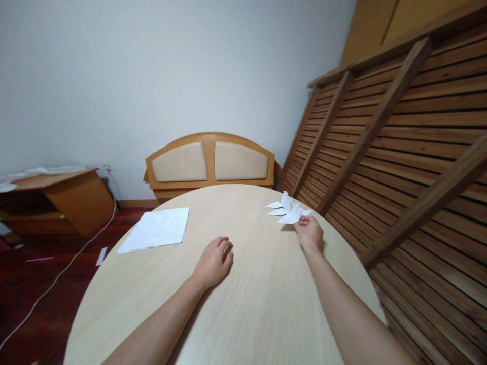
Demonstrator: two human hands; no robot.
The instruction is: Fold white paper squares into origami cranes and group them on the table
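Observation:
White folded-paper origami figures [286, 204] with pointed wings stand close together near the far right edge of the round table [251, 304]; where one ends and another begins is hard to make out. My right hand [310, 234] pinches the nearest origami figure [289, 217] at its right side, fingertips partly hidden behind the palm. Resting on the tabletop left of the middle, my left hand [213, 261] holds nothing, its fingers loosely bent and the thumb apart. A stack of white paper sheets [158, 229] lies beyond it on the left.
A slatted wooden frame [380, 167] leans along the right side, close to the table edge. Behind the table stands a padded headboard [211, 159]. On the left are a low wooden desk [72, 197] and a white cable [72, 261] across the dark floor.

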